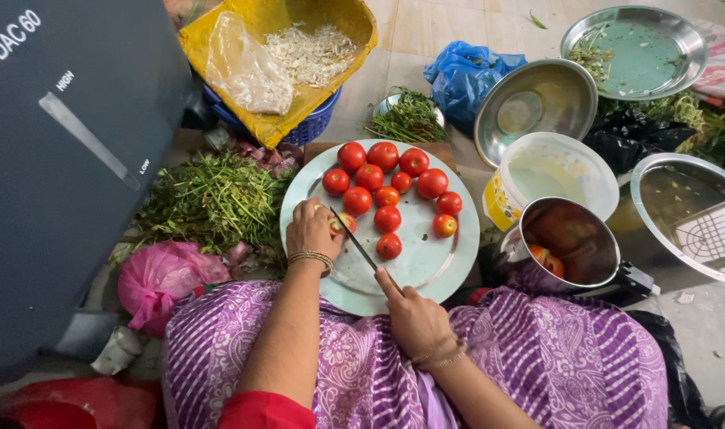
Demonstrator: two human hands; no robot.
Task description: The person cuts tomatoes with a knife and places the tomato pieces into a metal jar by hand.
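- The right hand (414,314) is closed around a knife (356,242), forefinger laid along the spine to steady the thin dark blade.
- At the blade's tip, the left hand (311,229) pins a small tomato (344,222) with curled fingers, seemingly part-cut.
- Beyond the tip, smooth red tomatoes (386,187) cluster on the round steel plate (434,266).
- Right of the grip, a shiny steel pot (573,242) holds cut pieces.

Hidden and cut-off parts around the steel plate

The left hand (313,229) covers most of the tomato (343,223) under it, and the knife (361,248) handle is buried in the right hand (414,316). Both arms run off the bottom edge. The plate (426,262) loses its near rim behind purple cloth (553,357). Pieces inside the steel pot (573,242) are too shadowed to identify. The right-hand bowl (692,210) and the dark grey box (60,159) are cropped by the frame.
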